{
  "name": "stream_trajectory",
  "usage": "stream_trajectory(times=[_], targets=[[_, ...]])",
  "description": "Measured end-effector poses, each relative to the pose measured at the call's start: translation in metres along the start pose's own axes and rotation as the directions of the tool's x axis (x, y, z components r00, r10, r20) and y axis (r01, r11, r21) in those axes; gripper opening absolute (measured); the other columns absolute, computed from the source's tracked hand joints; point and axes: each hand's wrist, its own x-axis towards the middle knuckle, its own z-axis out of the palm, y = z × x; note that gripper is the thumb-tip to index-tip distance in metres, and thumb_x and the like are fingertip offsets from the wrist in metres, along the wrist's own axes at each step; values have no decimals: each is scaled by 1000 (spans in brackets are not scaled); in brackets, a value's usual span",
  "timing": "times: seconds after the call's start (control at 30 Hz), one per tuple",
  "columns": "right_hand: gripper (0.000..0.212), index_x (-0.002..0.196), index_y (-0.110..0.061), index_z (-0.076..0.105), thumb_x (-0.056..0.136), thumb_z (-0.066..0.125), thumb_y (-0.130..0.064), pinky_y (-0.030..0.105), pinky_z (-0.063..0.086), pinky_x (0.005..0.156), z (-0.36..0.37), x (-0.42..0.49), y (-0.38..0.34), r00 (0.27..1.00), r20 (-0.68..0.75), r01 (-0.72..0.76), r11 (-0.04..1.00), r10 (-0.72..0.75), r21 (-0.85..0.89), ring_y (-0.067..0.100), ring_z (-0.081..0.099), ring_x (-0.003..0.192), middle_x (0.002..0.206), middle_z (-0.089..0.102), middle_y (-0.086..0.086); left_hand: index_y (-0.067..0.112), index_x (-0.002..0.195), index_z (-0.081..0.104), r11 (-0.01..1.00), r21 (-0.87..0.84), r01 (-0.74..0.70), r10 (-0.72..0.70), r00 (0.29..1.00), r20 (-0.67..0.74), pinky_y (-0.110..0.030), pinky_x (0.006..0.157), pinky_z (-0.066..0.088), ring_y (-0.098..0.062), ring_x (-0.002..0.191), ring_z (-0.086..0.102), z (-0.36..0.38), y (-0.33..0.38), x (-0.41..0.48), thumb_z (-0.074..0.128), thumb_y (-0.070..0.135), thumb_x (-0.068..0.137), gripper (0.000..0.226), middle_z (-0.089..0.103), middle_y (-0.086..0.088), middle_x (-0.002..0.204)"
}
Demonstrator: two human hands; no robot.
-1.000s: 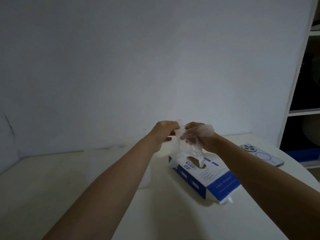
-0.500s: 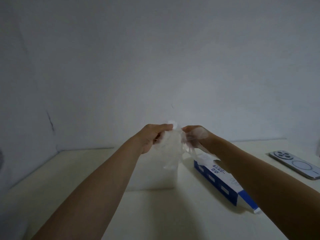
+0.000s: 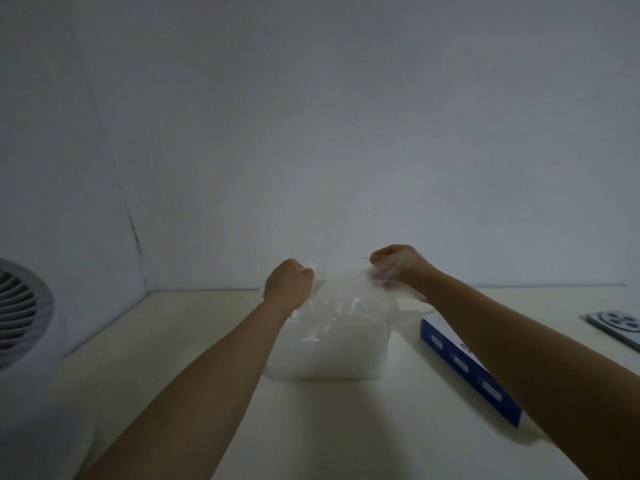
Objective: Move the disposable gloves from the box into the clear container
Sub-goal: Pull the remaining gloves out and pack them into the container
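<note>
Stretching a thin, clear plastic disposable glove [image 3: 346, 299] between two hands over a translucent rectangular plastic container [image 3: 329, 355].
Pinching one edge in the curled fingers of the left hand [image 3: 289, 282], gripping the other edge in the closed right hand [image 3: 398, 268], film draped over its knuckles. Hanging at the container's open top, contact impossible to tell. Resting on a cream table [image 3: 207, 317], with a blue-and-white cardboard box [image 3: 464, 365] just right of the container and a grey phone [image 3: 620, 323] farther right.

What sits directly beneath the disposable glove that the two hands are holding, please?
The clear container stands on the table below the glove. The hanging film covers its top, so its contents cannot be seen.
</note>
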Motion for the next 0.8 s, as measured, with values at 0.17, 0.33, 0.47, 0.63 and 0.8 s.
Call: stream_trajectory(times=[0.17, 0.33, 0.47, 0.63, 0.8], targets=[[18, 105, -12, 65, 91, 56, -19, 31, 52, 82, -4, 6, -20, 832, -467, 295, 952, -299, -85, 13, 61, 88, 99, 67, 2, 5, 98, 51, 979, 202, 28, -33, 999, 20, -29, 68, 39, -34, 86, 62, 12, -12, 8, 34, 21, 98, 23, 63, -17, 100], [20, 81, -15, 73, 88, 54, -17, 27, 51, 64, 19, -12, -49, 795, -180, 520, 804, -579, -288, 16, 64, 69, 77, 71, 0, -2, 115, 51, 973, 220, 68, -70, 998, -2, -32, 78, 39, -34, 109, 58, 21, -10, 7, 30, 23, 103, 35, 60, -20, 118], [21, 105, -2, 69, 94, 58, -16, 29, 56, 67, 43, -6, -28, 924, 378, 178, 826, 46, -535, 20, 64, 70, 90, 72, 12, -1, 120, 49, 960, 265, 92, -112, 992, 63, -34, 84, 42, -33, 113, 56, 20, -10, 6, 33, 18, 101, 31, 57, -19, 124], [36, 131, -14, 58, 97, 52, -24, 35, 53, 91, 63, -5, -9, 840, 432, 159, 611, 330, -776, 20, 59, 92, 110, 61, 7, 4, 114, 50, 925, 379, 30, -71, 993, 97, -31, 71, 43, -26, 92, 55, 9, -10, 4, 49, 19, 93, 26, 59, -14, 114], [42, 141, -17, 46, 100, 43, -23, 27, 51, 76, 78, 3, -5, 764, 483, 171, 586, 429, -792, 14, 55, 83, 122, 52, 4, 12, 103, 60, 937, 277, -213, 213, 976, 31, -26, 70, 41, -20, 86, 55, 5, 7, 4, 65, 14, 83, 21, 59, -7, 106]])
